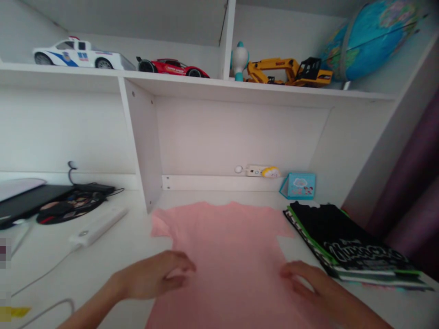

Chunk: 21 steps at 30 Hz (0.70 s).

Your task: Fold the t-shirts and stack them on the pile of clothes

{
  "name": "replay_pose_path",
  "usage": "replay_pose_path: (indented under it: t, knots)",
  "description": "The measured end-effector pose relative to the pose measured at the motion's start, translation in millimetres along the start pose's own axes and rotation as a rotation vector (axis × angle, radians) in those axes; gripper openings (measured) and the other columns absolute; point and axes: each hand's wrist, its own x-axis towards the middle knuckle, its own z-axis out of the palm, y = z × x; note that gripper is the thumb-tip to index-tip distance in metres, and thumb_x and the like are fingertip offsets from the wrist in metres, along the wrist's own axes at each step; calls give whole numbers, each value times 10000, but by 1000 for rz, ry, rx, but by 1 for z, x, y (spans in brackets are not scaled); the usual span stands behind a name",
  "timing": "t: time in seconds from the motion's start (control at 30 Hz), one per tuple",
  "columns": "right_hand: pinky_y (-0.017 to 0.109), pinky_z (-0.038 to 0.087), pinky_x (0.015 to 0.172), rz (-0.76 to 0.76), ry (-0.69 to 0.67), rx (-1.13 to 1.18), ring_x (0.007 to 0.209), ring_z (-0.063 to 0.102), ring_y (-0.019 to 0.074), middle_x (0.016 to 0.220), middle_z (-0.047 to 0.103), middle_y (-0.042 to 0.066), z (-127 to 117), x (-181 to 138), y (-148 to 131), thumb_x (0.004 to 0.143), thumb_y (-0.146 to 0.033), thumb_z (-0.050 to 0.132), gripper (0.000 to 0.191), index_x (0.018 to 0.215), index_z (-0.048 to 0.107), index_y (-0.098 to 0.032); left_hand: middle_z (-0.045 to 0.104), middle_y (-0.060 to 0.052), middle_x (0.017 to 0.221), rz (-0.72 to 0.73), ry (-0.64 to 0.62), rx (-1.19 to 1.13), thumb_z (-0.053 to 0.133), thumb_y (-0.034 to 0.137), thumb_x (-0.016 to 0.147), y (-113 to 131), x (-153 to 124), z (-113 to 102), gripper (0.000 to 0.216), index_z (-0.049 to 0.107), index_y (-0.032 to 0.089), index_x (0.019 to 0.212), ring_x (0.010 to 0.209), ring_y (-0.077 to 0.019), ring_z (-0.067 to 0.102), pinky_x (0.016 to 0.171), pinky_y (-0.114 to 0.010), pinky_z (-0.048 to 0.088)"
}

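A pink T-shirt [226, 246] lies spread flat on the white desk [113, 260], its short sleeves out to both sides. My left hand [157, 274] rests on the shirt's left edge, fingers loosely curled and apart, holding nothing. My right hand [308, 283] lies flat on the shirt's right edge with fingers stretched toward the middle. Both hands touch the fabric without gripping it.
A stack of folded clothes, black on top [346, 244], sits at the right. A small blue box [299, 185] stands by the back wall. At the left lie a white power bank with cable [98, 227], a dark laptop [24, 203] and a round palette [70, 205]. Toy vehicles and a globe [373, 36] fill the upper shelf.
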Motion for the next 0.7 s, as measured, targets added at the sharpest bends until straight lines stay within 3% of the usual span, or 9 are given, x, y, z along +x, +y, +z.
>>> replay_pose_path:
  t: [0.1,0.2,0.3,0.4,0.5,0.57,0.63,0.7]
  knots:
    - [407,243,1040,60,73,-99,1258,327,247,1347,404,129,21,47,0,851,-452,294,527,1251,461,-152,331,-94,1402,-110,139,125,315,476,844,-29,51,9,539,351,220,1317,1271,-231,305,1044,-390,234]
    - [510,177,1029,177,33,-251,1323,100,311,1456,163,125,51,94,10,831,-573,273,656,1378,240,-212,166,-139,1453,-256,185,271,285,601,801,-70,94,29,686,231,219,1369,1321,-339,101,1010,-581,130]
    - [532,138,1024,196,23,-338,1327,59,303,1467,131,86,59,131,23,846,-572,248,600,1375,215,-290,119,-146,1460,-342,211,320,169,667,782,-104,121,39,701,227,280,1364,1316,-367,65,973,-631,97]
    - [534,149,1018,201,19,-344,1325,92,303,1460,164,92,45,155,27,863,-532,255,574,1373,233,-269,118,-140,1461,-377,204,318,151,690,766,-123,136,28,715,212,303,1363,1314,-369,73,971,-627,95]
    - [593,153,986,208,8,-349,1310,106,361,1445,169,171,35,156,7,843,-556,291,649,1378,239,-191,171,-132,1455,-427,193,297,178,652,791,-140,143,6,670,216,304,1362,1310,-380,98,949,-646,123]
    - [579,149,1000,135,-5,-325,1319,68,337,1454,130,157,40,143,-21,830,-589,287,684,1386,204,-199,172,-146,1452,-506,250,315,197,606,813,-155,141,-6,649,216,270,1368,1309,-391,78,936,-655,136]
    - [546,159,1019,-48,-47,-259,1327,37,291,1467,82,103,57,121,-49,831,-594,281,666,1391,154,-257,169,-166,1448,-578,292,342,227,573,821,-172,135,-11,642,235,234,1367,1305,-405,78,929,-656,145]
    - [583,184,995,-257,-119,-195,1317,70,317,1457,101,112,79,99,-70,830,-572,332,653,1387,149,-284,182,-160,1447,-612,300,358,253,554,822,-188,127,-11,624,256,238,1360,1300,-407,111,933,-645,150]
